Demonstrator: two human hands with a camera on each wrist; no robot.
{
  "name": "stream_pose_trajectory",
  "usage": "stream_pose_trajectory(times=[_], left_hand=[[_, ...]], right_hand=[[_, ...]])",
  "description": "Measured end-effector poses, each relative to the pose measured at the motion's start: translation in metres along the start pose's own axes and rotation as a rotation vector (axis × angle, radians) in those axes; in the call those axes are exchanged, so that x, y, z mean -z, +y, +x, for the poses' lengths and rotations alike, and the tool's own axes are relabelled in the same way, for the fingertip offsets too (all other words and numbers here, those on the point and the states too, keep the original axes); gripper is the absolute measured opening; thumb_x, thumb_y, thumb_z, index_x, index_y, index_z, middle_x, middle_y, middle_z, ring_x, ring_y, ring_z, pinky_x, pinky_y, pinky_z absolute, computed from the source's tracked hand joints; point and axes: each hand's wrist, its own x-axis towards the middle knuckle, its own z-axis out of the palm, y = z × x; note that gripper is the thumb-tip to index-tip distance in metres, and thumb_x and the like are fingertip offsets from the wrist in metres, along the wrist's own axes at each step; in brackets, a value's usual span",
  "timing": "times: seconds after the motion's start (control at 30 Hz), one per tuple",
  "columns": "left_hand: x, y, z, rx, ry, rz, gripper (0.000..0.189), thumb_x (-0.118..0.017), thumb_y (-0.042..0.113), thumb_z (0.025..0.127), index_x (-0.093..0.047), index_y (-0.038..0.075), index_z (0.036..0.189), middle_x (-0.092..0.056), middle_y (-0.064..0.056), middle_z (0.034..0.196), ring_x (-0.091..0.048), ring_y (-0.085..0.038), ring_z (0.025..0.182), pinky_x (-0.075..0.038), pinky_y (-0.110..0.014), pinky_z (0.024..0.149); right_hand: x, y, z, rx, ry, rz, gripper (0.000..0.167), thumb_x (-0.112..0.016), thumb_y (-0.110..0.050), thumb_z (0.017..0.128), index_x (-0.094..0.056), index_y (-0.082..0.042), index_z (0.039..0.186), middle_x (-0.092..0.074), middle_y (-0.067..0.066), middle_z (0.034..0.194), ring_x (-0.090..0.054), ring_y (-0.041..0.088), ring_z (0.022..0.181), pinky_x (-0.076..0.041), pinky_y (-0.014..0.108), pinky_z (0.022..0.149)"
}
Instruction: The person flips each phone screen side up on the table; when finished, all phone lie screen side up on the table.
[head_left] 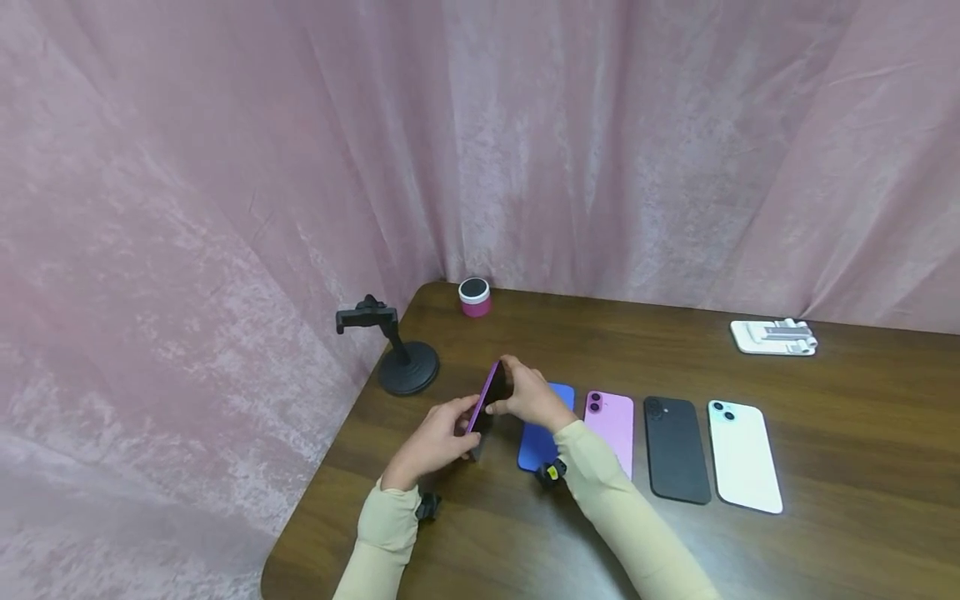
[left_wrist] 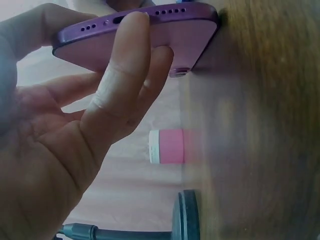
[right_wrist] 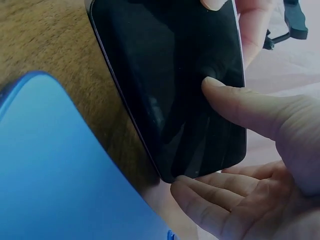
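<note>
A purple smartphone [head_left: 486, 398] is tilted up on its long side, close against the tabletop. My left hand [head_left: 435, 437] grips its near end; in the left wrist view the thumb or a finger lies across the port edge [left_wrist: 167, 14] and other fingers reach behind the pinkish back. At the far end, my right hand [head_left: 531, 395] pinches the phone, thumb on the dark screen [right_wrist: 165, 95] and fingers beneath the end. Flat beside it on the right lies a blue phone [head_left: 542, 442], partly hidden by the right wrist.
Right of the blue phone lie a pink phone [head_left: 609, 425], a black phone [head_left: 677, 450] and a white phone [head_left: 746, 458]. A black phone stand [head_left: 408, 368] and a pink-and-white jar [head_left: 475, 298] stand at back left. A folded white stand [head_left: 772, 337] lies back right.
</note>
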Motion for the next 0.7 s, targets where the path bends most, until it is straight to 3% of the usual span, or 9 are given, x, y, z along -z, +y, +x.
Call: stream_pose_trajectory(times=[0.17,0.43,0.7], left_hand=[[-0.0011,-0.0008,-0.0005,0.005,0.013,0.020,0.059,-0.064,-0.004,0.089,-0.044,-0.014,0.143,-0.056,-0.026,0.114,-0.065,-0.020,0.080,-0.057,-0.029,0.058],[-0.0012,0.0012,-0.0018,0.020,0.029,0.004,0.062,-0.065,-0.007,0.089,-0.040,-0.014,0.146,-0.054,-0.027,0.118,-0.064,-0.021,0.081,-0.058,-0.033,0.058],[0.0003,-0.0004,-0.0025,0.050,0.030,-0.013,0.062,-0.063,-0.010,0.090,-0.038,-0.016,0.146,-0.051,-0.029,0.120,-0.065,-0.019,0.075,-0.058,-0.036,0.059]], right_hand=[[-0.0020,0.0044,0.0001,0.017,-0.005,-0.015,0.084,-0.090,-0.011,0.075,-0.044,0.009,0.143,-0.061,0.026,0.132,-0.062,0.036,0.118,-0.048,0.048,0.100],[-0.0089,0.0084,-0.0013,0.016,-0.012,-0.056,0.092,-0.090,-0.009,0.074,-0.038,0.004,0.150,-0.064,0.025,0.125,-0.063,0.035,0.110,-0.050,0.051,0.094],[-0.0103,0.0023,-0.0025,-0.007,-0.017,-0.089,0.093,-0.090,-0.006,0.074,-0.038,0.004,0.151,-0.057,0.026,0.136,-0.059,0.040,0.116,-0.047,0.055,0.098]])
